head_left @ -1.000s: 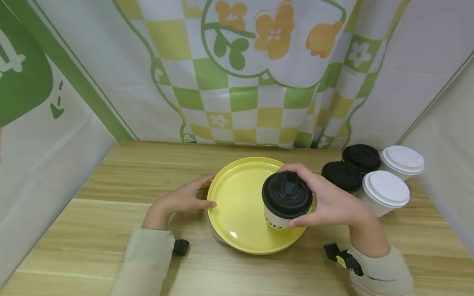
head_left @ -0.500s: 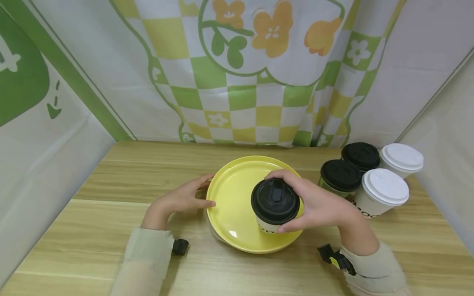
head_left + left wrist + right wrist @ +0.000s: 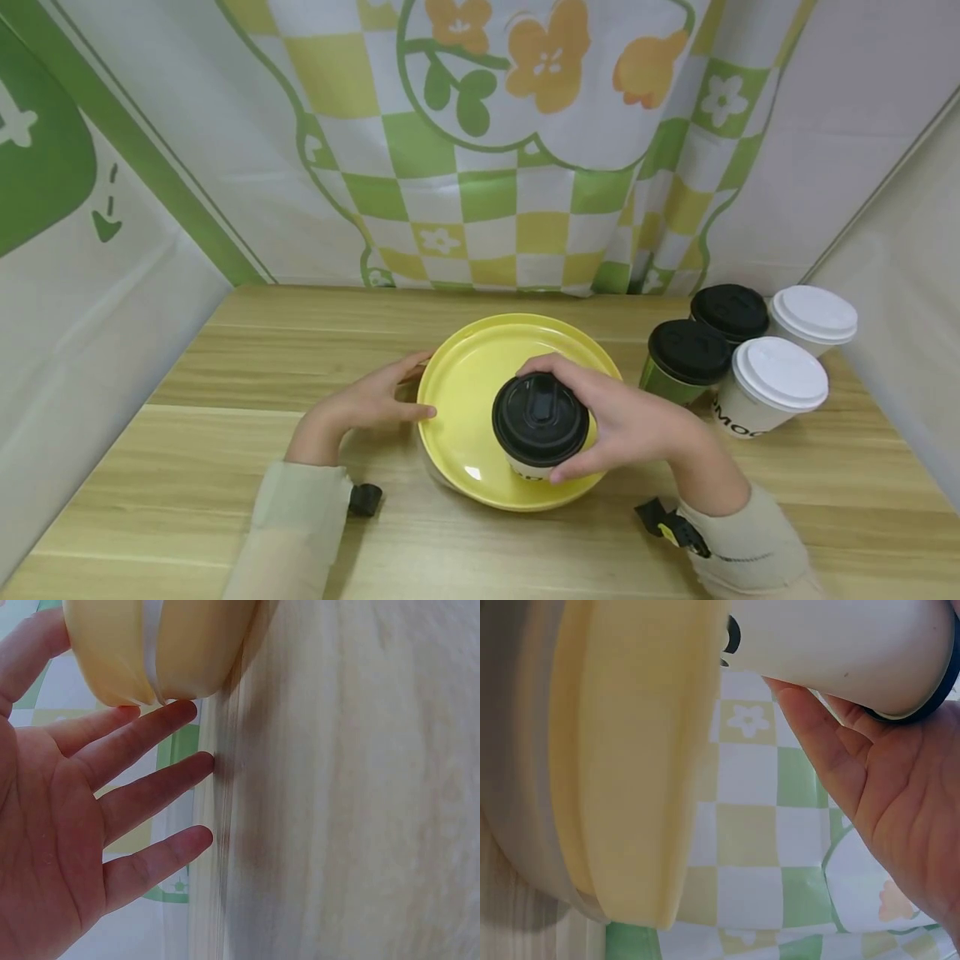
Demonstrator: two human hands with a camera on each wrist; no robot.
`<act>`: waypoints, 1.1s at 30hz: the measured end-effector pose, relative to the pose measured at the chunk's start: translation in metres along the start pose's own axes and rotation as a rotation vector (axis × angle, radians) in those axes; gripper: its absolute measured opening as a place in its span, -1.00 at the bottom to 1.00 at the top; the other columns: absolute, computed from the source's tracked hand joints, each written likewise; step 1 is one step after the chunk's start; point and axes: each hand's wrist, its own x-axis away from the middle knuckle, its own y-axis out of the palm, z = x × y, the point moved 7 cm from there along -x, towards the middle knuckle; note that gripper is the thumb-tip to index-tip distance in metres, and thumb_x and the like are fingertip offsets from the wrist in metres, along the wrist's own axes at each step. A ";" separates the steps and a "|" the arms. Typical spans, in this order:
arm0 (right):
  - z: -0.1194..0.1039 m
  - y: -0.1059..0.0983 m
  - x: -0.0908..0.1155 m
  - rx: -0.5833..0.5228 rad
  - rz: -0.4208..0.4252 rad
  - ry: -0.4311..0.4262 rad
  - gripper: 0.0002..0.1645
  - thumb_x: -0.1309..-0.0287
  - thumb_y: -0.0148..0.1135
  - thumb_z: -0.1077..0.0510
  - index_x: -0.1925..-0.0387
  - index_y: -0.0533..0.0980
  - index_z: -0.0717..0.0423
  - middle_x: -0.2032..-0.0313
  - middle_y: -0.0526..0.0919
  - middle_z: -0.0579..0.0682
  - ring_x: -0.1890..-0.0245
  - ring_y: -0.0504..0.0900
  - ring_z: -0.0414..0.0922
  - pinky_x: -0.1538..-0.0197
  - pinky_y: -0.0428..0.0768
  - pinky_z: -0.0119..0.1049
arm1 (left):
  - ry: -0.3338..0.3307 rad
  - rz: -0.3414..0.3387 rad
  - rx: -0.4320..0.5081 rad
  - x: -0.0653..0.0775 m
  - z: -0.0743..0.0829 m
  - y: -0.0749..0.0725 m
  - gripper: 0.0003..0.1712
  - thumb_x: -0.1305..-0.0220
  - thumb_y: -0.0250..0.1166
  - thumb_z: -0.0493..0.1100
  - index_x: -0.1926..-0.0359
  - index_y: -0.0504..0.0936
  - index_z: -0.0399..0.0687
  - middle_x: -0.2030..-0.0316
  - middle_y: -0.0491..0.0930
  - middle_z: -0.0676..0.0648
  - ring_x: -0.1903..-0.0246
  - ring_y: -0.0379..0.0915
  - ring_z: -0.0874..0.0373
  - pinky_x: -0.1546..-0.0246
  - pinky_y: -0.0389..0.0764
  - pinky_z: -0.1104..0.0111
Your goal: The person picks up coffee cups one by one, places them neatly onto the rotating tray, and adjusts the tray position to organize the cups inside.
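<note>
A round yellow tray (image 3: pixel 465 400) sits on the wooden table, with a second layer showing beneath its rim in both wrist views. My left hand (image 3: pixel 371 400) is at the tray's left side, thumb at the rim. In the left wrist view its spread, straight fingers (image 3: pixel 157 791) reach toward the tray's side, and the upper fingertips touch it. My right hand (image 3: pixel 622 417) grips a white paper coffee cup (image 3: pixel 542 425) with a black lid, over the tray's right half. The right wrist view shows the cup's wall (image 3: pixel 840 645) close over the tray's surface, lettering partly hidden.
At the table's right stand two black-lidded cups, one a green cup (image 3: pixel 667 383), and two white-lidded cups, including a lettered one (image 3: pixel 765 408). A checked floral curtain (image 3: pixel 487 192) hangs behind the wooden table (image 3: pixel 187 467). White cloth walls flank both sides.
My right hand has carried the black-lidded cup left and toward me over the tray, uncovering more of the cups at the right. The left hand has stayed at the tray's side.
</note>
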 end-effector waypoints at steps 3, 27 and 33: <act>0.001 0.004 -0.001 -0.003 -0.015 -0.002 0.14 0.22 0.67 -0.07 -0.35 0.18 -0.10 -0.21 0.42 -0.21 -0.25 0.40 -0.22 -0.36 0.34 -0.35 | -0.002 -0.001 0.000 0.000 0.001 0.000 0.05 -0.23 0.40 -0.01 -0.58 -0.02 0.03 -0.50 0.14 -0.23 -0.51 0.01 -0.19 -0.45 0.07 -0.17; 0.004 0.020 -0.004 0.001 -0.095 0.059 0.14 0.20 0.65 -0.10 -0.35 0.15 -0.12 -0.22 0.39 -0.23 -0.23 0.43 -0.24 -0.36 0.39 -0.26 | 0.014 -0.002 0.000 0.000 0.002 0.000 0.05 -0.24 0.40 -0.04 -0.57 -0.02 -0.03 -0.50 0.13 -0.25 -0.50 0.02 -0.21 -0.44 0.10 -0.17; 0.004 0.020 -0.005 0.017 -0.097 0.054 0.18 0.22 0.66 -0.10 -0.36 0.13 -0.09 -0.24 0.38 -0.21 -0.25 0.42 -0.23 -0.37 0.37 -0.25 | 0.015 -0.003 0.007 0.000 0.001 0.000 0.05 -0.24 0.40 -0.04 -0.57 -0.03 -0.04 -0.50 0.13 -0.26 -0.50 0.01 -0.21 -0.44 0.09 -0.17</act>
